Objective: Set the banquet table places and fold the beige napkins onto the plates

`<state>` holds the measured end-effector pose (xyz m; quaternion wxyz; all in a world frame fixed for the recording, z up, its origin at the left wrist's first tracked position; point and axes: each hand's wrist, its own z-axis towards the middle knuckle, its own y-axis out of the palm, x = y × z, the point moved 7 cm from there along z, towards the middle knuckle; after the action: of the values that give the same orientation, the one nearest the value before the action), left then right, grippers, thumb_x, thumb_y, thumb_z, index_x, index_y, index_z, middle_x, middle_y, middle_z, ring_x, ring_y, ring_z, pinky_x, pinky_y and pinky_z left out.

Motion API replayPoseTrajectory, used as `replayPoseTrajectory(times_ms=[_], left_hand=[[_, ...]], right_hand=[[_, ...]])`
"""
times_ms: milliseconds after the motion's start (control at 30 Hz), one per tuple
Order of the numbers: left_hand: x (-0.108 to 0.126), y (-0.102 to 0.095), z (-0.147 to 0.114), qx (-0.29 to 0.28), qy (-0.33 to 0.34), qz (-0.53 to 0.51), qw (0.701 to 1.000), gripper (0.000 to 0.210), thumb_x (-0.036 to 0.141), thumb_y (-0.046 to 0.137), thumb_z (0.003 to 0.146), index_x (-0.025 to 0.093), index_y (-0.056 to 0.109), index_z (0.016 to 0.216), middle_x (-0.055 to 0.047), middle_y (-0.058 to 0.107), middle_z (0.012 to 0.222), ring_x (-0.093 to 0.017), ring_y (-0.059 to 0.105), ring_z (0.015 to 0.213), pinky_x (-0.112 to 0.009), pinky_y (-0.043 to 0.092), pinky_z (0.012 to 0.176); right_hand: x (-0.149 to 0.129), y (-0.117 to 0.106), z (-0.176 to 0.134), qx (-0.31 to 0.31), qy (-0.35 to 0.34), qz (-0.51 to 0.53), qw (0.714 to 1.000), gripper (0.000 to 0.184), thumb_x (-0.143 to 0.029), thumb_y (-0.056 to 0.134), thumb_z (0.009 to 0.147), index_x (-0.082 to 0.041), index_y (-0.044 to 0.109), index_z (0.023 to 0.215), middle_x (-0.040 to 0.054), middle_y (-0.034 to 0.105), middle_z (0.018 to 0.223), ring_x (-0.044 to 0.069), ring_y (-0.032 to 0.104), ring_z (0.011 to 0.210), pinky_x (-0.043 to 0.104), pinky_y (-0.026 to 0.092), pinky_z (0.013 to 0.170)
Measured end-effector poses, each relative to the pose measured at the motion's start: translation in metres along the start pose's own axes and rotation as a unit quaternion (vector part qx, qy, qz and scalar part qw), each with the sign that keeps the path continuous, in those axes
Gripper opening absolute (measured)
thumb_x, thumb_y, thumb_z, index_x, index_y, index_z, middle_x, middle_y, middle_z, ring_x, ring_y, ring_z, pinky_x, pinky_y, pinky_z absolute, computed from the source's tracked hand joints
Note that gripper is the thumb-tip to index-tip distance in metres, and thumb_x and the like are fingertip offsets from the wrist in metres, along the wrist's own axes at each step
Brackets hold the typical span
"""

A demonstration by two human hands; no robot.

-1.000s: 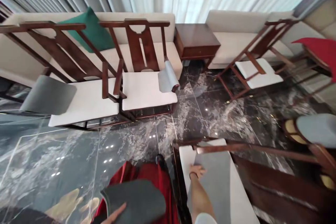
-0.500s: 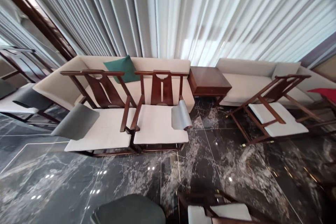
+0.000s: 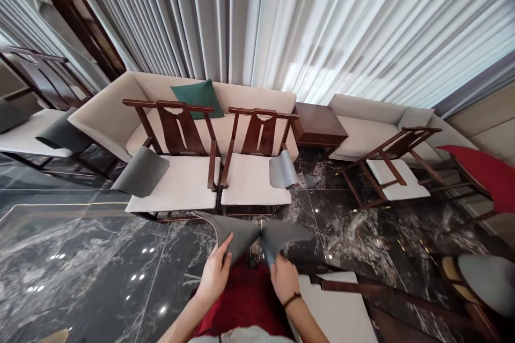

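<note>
My left hand [image 3: 216, 273] is closed on a bendy dark grey sheet [image 3: 235, 233], thumb on the near face. My right hand [image 3: 285, 277], a dark band at its wrist, grips grey sheet material [image 3: 284, 233] that curls outward. The two parts meet in front of me; I cannot tell whether they are one sheet or two. Beyond my hands stand two wooden armchairs with white seats, the left one [image 3: 173, 182] and the right one [image 3: 255, 179]. A grey sheet [image 3: 147, 171] curls on the left chair's seat, and a lighter one [image 3: 284, 170] on the right chair's.
Close on my right is another wooden chair [image 3: 333, 305] with a white seat. A beige sofa [image 3: 261, 94], green cushion [image 3: 201, 97] and wooden side table [image 3: 319, 123] stand by the curtains. Red cloth [image 3: 483, 171] hangs at the right. The floor [image 3: 100, 273] is dark marble.
Both my hands have come into view from below, holding grey sheet material up in front of me. The view has tilted and shifted slightly, and red cloth now shows beneath my hands.
</note>
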<state>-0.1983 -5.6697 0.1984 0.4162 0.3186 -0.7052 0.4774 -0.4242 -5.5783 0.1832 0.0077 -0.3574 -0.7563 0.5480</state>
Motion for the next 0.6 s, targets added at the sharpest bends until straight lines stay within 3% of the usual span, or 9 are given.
replayPoseTrajectory(times_ms=[167, 267, 400, 467, 533, 600], left_hand=[[0.035, -0.01, 0.026, 0.006, 0.004, -0.013, 1.0, 0.062, 0.046, 0.048, 0.087, 0.017, 0.04, 0.141, -0.013, 0.044, 0.146, -0.025, 0.039, 0.135, -0.043, 0.029, 0.114], [0.03, -0.029, 0.045, 0.064, -0.02, -0.021, 0.998, 0.059, 0.047, 0.046, 0.087, 0.015, 0.045, 0.136, -0.016, 0.05, 0.139, -0.026, 0.046, 0.129, -0.043, 0.034, 0.111], [-0.001, -0.047, 0.074, 0.1, -0.073, -0.032, 0.992, 0.04, 0.041, 0.044, 0.085, 0.014, 0.059, 0.111, -0.014, 0.068, 0.107, -0.025, 0.063, 0.097, -0.041, 0.048, 0.091], [-0.023, -0.049, 0.086, 0.117, -0.113, -0.028, 0.986, 0.031, 0.039, 0.048, 0.081, 0.015, 0.061, 0.095, -0.011, 0.07, 0.09, -0.024, 0.065, 0.081, -0.036, 0.051, 0.078], [-0.043, -0.049, 0.094, 0.149, -0.155, -0.034, 0.976, 0.027, 0.037, 0.051, 0.077, 0.015, 0.061, 0.088, -0.009, 0.07, 0.082, -0.022, 0.064, 0.072, -0.032, 0.051, 0.068], [-0.058, -0.047, 0.099, 0.176, -0.188, -0.052, 0.965, 0.029, 0.039, 0.052, 0.075, 0.015, 0.061, 0.089, -0.006, 0.07, 0.075, -0.021, 0.063, 0.065, -0.03, 0.05, 0.061]], right_hand=[[-0.142, 0.004, 0.036, -0.016, -0.15, -0.057, 0.987, 0.048, -0.021, 0.041, 0.088, -0.021, 0.045, 0.136, 0.0158, 0.065, 0.12, 0.025, 0.069, 0.086, 0.036, 0.052, 0.075], [-0.188, 0.012, 0.037, -0.012, -0.221, -0.131, 0.966, 0.053, -0.018, 0.03, 0.092, -0.018, 0.033, 0.145, 0.0198, 0.051, 0.138, 0.025, 0.07, 0.081, 0.041, 0.056, 0.067], [-0.212, 0.021, 0.036, 0.003, -0.361, -0.152, 0.92, 0.056, -0.014, 0.034, 0.089, -0.006, 0.029, 0.144, 0.0262, 0.041, 0.142, 0.029, 0.065, 0.101, 0.041, 0.057, 0.072], [-0.211, 0.024, 0.045, -0.02, -0.414, -0.118, 0.902, 0.062, -0.021, 0.044, 0.086, -0.008, 0.029, 0.145, 0.0235, 0.039, 0.145, 0.03, 0.061, 0.11, 0.042, 0.057, 0.079], [-0.198, 0.023, 0.069, -0.077, -0.437, -0.033, 0.896, 0.06, -0.03, 0.052, 0.084, -0.019, 0.037, 0.142, 0.0143, 0.047, 0.143, 0.026, 0.062, 0.109, 0.04, 0.056, 0.082], [-0.169, 0.008, 0.114, -0.123, -0.382, 0.099, 0.91, 0.044, -0.034, 0.051, 0.087, -0.025, 0.052, 0.13, 0.0049, 0.065, 0.12, 0.019, 0.066, 0.094, 0.032, 0.055, 0.079]])
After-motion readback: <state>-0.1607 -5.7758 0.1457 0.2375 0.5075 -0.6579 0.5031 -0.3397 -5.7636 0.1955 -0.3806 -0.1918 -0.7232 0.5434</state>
